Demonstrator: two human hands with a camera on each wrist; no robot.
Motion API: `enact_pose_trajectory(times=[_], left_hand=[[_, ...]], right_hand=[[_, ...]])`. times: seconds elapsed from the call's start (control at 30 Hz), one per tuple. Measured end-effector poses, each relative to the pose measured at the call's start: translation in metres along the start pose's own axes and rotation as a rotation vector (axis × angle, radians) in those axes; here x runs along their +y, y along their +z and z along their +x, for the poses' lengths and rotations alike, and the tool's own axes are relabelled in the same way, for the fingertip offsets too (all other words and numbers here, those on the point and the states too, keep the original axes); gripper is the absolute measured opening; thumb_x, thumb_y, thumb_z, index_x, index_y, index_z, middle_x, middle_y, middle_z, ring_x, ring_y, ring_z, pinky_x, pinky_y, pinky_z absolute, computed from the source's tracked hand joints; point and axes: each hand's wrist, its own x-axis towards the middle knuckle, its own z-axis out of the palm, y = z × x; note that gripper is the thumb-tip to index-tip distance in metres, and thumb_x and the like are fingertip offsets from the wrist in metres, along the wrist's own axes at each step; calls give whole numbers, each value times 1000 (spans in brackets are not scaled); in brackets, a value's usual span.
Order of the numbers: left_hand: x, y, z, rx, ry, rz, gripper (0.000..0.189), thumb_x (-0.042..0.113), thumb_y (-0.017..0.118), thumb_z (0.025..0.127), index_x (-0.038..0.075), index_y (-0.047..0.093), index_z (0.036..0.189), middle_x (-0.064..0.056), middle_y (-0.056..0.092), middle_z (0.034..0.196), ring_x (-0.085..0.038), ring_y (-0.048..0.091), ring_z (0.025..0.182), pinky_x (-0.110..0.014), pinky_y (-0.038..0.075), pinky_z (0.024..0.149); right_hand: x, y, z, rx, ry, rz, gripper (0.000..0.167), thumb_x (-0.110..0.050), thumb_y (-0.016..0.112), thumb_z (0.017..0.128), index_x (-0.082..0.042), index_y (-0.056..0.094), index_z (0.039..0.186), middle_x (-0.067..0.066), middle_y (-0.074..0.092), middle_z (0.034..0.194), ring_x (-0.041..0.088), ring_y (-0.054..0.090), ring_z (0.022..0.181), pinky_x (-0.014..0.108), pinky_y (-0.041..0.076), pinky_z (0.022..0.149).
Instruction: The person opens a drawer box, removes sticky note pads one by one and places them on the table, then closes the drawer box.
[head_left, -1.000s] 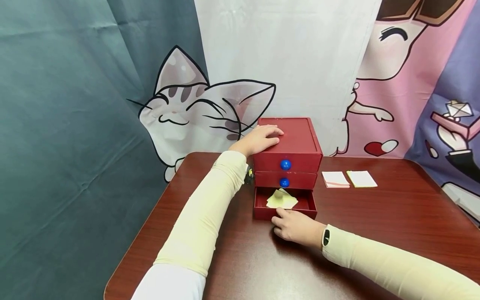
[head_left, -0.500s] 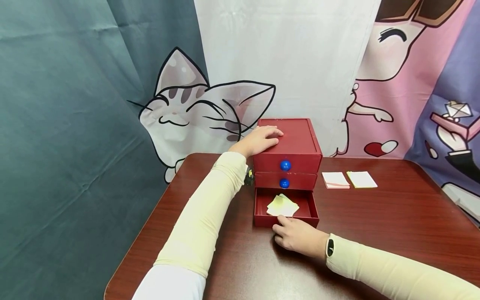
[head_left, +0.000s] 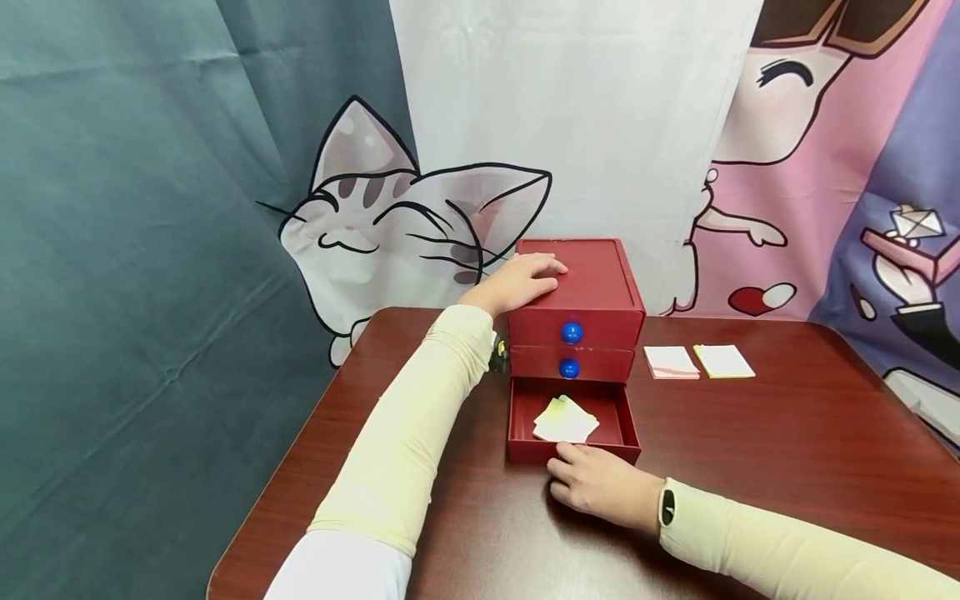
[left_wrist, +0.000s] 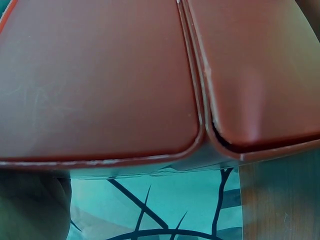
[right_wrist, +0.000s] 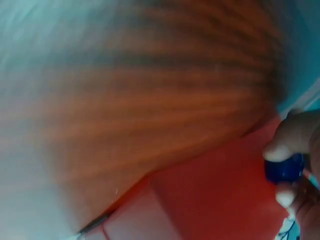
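A red drawer cabinet (head_left: pixel 592 275) stands at the back of the table, its lowest drawer (head_left: pixel 617 417) pulled out. Inside that drawer lie pale yellow and white sticky notes (head_left: pixel 567 421). My left hand (head_left: pixel 516 282) rests on the cabinet's top at the left edge, fingers spread. In front of the drawer is my right hand (head_left: pixel 606 487); the right wrist view shows its thumb and finger pinching a blue round knob (right_wrist: pixel 284 169). Two more blue knobs, the upper (head_left: pixel 572 333) and the middle (head_left: pixel 568 368), sit on the shut drawers above.
Two note pads, one with a pinkish edge (head_left: pixel 671 362) and one with a yellow-green edge (head_left: pixel 724 361), lie right of the cabinet on the brown table (head_left: pixel 795 442). A small dark object (head_left: pixel 498 352) is partly hidden behind my left wrist. A printed cloth backdrop (head_left: pixel 585 108) hangs close behind.
My right hand has drawn the bottom drawer farther out towards me, and more of its inside and the notes show. The left hand has stayed on the cabinet's top.
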Motion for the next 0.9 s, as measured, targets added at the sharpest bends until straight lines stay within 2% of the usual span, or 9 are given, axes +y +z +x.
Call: enact_pose_trajectory(times=[0.07,0.13,0.23,0.33,0.47,0.53,0.67,0.77,0.9], left_hand=[[0,0,0,6,6,2,37,32,49,105,24,59,140,2,50,150,-14,36,143,-35,19,122],[-1,-1,1,9,11,9,37,32,49,105,24,59,140,2,51,149,-14,37,143,-34,18,122],[-1,-1,1,6,9,11,37,32,49,105,24,59,140,2,50,150,-14,36,144,-33,16,122],[-1,-1,1,0,10,7,38,32,49,105,23,58,141,1,49,151,-14,34,145,-32,12,123],[0,-1,0,2,10,5,37,32,49,105,23,58,141,1,49,151,-14,34,145,-33,12,123],[1,-1,0,4,9,6,37,32,50,105,23,58,140,2,49,151,-13,35,145,-33,12,123],[2,-1,0,4,8,4,37,32,50,105,24,58,140,2,49,151,-13,34,145,-32,14,123],[2,-1,1,3,5,8,37,33,50,105,24,58,140,2,49,151,-13,34,145,-33,16,122],[2,-1,0,1,-2,11,37,32,50,105,24,58,140,2,49,151,-15,34,145,-35,19,122]], right_hand=[[4,-4,-1,5,-16,63,8,-15,59,91,-16,61,83,0,55,87,20,47,81,28,45,71],[11,-9,-1,27,-38,132,8,-16,60,94,-18,62,87,-1,59,94,19,51,86,27,48,74],[22,-20,2,68,-43,241,17,-17,50,102,-21,65,96,-1,61,106,16,55,95,26,50,78],[39,-28,7,112,-26,295,22,-14,44,104,-20,66,102,-2,62,112,15,57,101,27,51,85],[64,-29,14,92,31,336,14,-10,59,98,-17,69,105,-3,66,110,13,61,103,27,52,91],[74,-25,15,25,64,372,15,-11,70,93,-17,72,107,-3,69,110,13,63,103,27,54,90],[88,-15,14,-164,128,491,41,-14,86,80,-17,74,119,-2,70,117,15,66,107,30,58,87],[95,-6,14,-289,149,562,55,-11,89,75,-15,70,127,3,68,127,19,66,114,33,58,86],[101,7,13,-398,150,578,59,-7,87,76,-13,68,131,7,64,136,22,66,118,33,58,87]])
